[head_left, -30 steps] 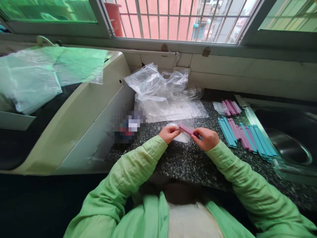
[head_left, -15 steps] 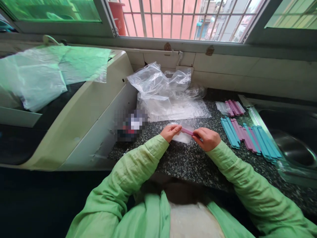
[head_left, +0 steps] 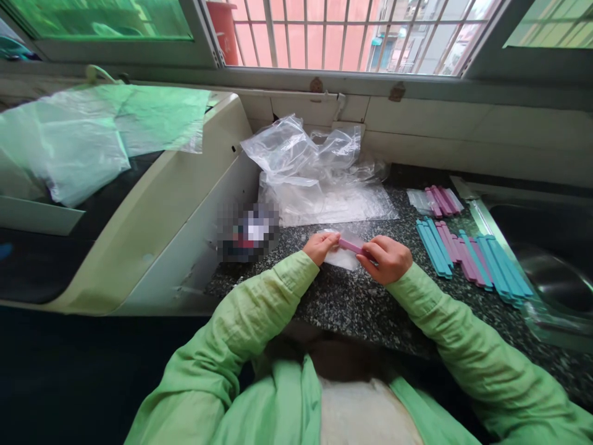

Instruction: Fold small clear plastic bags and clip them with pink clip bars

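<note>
A flat pink plastic strip [head_left: 351, 246] spans the gap between my hands above the dark speckled counter. My left hand [head_left: 321, 247] pinches its left end, and my right hand [head_left: 386, 258] grips the right end between thumb and fingers. Just under the strip lies a small clear plastic bag [head_left: 341, 258], partly covered by the hands; whether the fingers touch it I cannot tell. To the right, blue strips [head_left: 503, 269] and pink strips [head_left: 464, 258] lie in rows. Behind them rests a bundle of pink strips in clear wrapping [head_left: 442, 201].
A heap of clear plastic bags [head_left: 315, 167] sits against the tiled wall. At the left stands a large beige machine [head_left: 185, 204] with plastic sheets [head_left: 88, 136] over it. A blurred-out object [head_left: 252, 232] is beside it. The sink [head_left: 551, 272] borders the right side.
The view has shifted slightly, so the surroundings sit a little further right. Both hands keep their hold on the pink strip, with the right fingers moved slightly.
</note>
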Motion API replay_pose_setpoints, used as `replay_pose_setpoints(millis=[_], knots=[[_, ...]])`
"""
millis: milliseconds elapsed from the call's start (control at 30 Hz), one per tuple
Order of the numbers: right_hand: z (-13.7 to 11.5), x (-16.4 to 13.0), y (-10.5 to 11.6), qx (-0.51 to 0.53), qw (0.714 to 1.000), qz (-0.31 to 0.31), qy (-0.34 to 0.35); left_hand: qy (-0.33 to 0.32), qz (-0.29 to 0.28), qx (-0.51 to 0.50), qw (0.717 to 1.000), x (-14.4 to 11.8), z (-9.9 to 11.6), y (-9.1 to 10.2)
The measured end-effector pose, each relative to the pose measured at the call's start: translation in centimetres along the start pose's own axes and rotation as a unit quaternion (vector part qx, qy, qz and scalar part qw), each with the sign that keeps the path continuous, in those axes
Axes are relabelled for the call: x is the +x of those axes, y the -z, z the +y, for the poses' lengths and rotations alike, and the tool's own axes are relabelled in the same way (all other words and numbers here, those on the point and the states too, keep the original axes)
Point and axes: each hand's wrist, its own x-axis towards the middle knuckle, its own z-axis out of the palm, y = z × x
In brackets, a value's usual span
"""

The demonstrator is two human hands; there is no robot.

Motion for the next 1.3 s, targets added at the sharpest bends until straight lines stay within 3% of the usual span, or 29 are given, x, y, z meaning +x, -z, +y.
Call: replay_pose_setpoints(millis=[600,867,1300], knots=[[0.16,-0.18,-0.39,0.031,0.999,0.027,0.025,0.009,0.004,-0.022,1.0,-0.47,0.47,-0.41],[0.29,-0.43,-0.61,0.055,0.998,0.0,0.013,0.013,0.012,-0.01,1.0,-0.27,0.16,-0.23],[-0.19,0.07,-0.13,0.058,0.995,0.071,0.044,0.025,0.017,-0.031,0.999,-0.07,-0.2,-0.21]])
